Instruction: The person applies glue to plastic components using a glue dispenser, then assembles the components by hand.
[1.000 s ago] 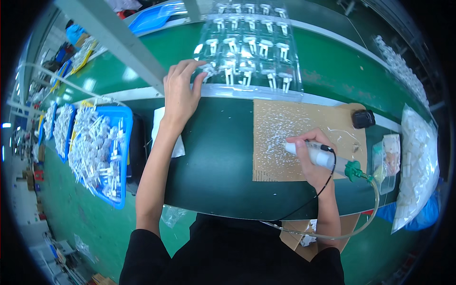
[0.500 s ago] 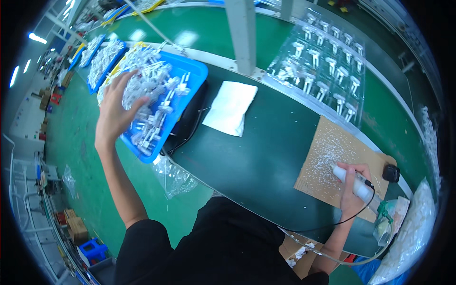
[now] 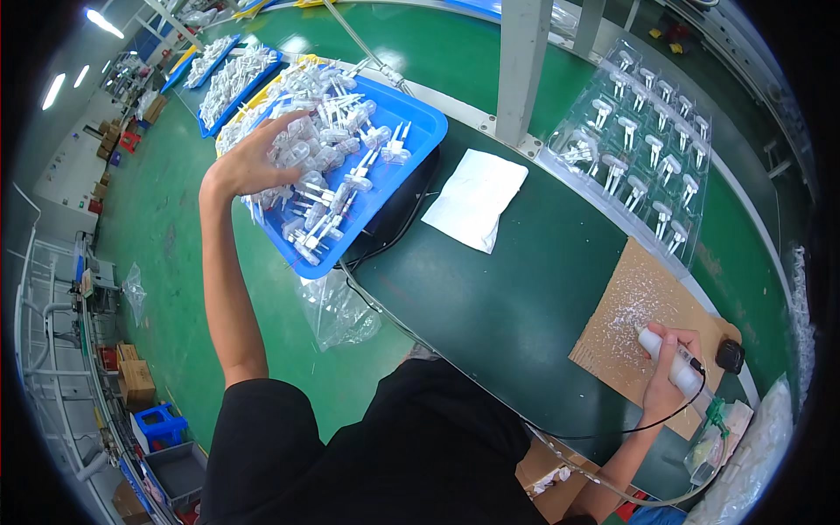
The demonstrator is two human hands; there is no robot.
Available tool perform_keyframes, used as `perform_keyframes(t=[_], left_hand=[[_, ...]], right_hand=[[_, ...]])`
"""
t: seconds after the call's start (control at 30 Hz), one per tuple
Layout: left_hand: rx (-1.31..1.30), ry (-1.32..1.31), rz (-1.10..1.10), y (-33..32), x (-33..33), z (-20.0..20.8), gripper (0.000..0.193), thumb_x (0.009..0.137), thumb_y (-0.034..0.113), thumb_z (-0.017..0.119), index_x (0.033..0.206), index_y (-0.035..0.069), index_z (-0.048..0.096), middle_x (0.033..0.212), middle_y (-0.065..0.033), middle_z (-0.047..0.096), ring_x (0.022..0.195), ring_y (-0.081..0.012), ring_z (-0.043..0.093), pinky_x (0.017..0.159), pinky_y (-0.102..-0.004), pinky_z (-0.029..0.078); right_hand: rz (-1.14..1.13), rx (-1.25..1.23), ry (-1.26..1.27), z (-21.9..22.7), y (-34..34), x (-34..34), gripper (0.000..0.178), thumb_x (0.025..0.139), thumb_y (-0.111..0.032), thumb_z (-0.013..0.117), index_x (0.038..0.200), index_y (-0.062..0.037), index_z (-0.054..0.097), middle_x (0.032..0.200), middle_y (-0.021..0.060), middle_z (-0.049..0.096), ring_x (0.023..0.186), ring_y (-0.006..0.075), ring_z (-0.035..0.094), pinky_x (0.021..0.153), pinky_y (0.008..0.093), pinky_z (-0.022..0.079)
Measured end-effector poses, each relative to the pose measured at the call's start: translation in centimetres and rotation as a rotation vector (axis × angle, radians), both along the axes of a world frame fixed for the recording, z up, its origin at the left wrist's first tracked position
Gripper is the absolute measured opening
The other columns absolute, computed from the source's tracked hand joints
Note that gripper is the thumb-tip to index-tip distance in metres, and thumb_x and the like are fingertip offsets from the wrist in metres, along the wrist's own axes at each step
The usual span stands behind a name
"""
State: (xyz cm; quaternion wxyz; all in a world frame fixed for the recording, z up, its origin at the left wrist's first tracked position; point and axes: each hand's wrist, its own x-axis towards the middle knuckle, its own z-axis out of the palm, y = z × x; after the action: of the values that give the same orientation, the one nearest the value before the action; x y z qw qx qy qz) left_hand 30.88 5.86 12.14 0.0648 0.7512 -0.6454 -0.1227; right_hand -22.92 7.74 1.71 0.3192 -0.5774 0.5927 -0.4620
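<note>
My left hand (image 3: 254,162) reaches over the blue tray (image 3: 409,114) at the left, its thumb and fingers apart around the heap of clear and white plastic parts (image 3: 325,149). No part is visibly gripped, though some fingertips are hard to make out against the heap. At the right, my right hand (image 3: 672,372) is wrapped round a white cylindrical hand tool (image 3: 680,374) with a black cable. The tool is held low over a brown cardboard sheet (image 3: 612,337), which is strewn with small white shavings.
A white paper sheet (image 3: 477,199) lies mid-table. Behind the table edge, a clear tray (image 3: 626,144) holds rows of similar parts. A grey post (image 3: 523,79) rises at the back. A small black object (image 3: 730,355) and a clear hose (image 3: 647,502) are at the right.
The whole view has shifted, so the table and trays sit farther right in the picture. My left hand has moved closer into the heap of parts. My right hand still holds the tool.
</note>
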Motion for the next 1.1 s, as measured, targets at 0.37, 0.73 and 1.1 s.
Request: perform_keyframes(t=[0.37, 0.73, 1.1], left_hand=[[-0.001, -0.031, -0.147, -1.4, 0.7, -0.6, 0.074, 0.06, 0.008, 0.066, 0.128, 0.027, 0.044, 0.119, -0.0151, 0.047, 0.111, -0.0327, 0.048, 0.095, -0.0359, 0.04], [-0.195, -0.134, -0.234, -2.1, 1.7, -1.9, 0.057, 0.06, 0.006, 0.062, 0.116, 0.016, 0.054, 0.11, -0.0148, 0.053, 0.098, -0.034, 0.054, 0.087, -0.038, 0.044], [-0.205, 0.262, -0.045, -1.9, 3.6, 1.0, 0.02, 0.07, 0.006, 0.06, 0.09, 0.002, 0.059, 0.087, 0.0008, 0.059, 0.074, -0.0051, 0.053, 0.065, -0.0225, 0.047]], right_hand=[[-0.006, -0.004, 0.055, -0.1, 0.1, 0.1, 0.015, 0.092, -0.015, 0.051, 0.085, -0.0018, 0.05, 0.088, 0.013, 0.066, 0.072, 0.0128, 0.057, 0.063, 0.024, 0.047], [0.005, -0.107, 0.147, -0.4, 0.5, 0.7, 0.019, 0.093, -0.018, 0.052, 0.084, -0.0002, 0.052, 0.087, 0.0117, 0.065, 0.066, 0.0115, 0.056, 0.062, 0.0237, 0.046], [0.002, -0.048, 0.102, -0.1, 0.7, 0.7, 0.013, 0.09, -0.011, 0.052, 0.085, 0.0004, 0.053, 0.088, 0.0127, 0.065, 0.08, 0.0155, 0.059, 0.074, 0.027, 0.048]])
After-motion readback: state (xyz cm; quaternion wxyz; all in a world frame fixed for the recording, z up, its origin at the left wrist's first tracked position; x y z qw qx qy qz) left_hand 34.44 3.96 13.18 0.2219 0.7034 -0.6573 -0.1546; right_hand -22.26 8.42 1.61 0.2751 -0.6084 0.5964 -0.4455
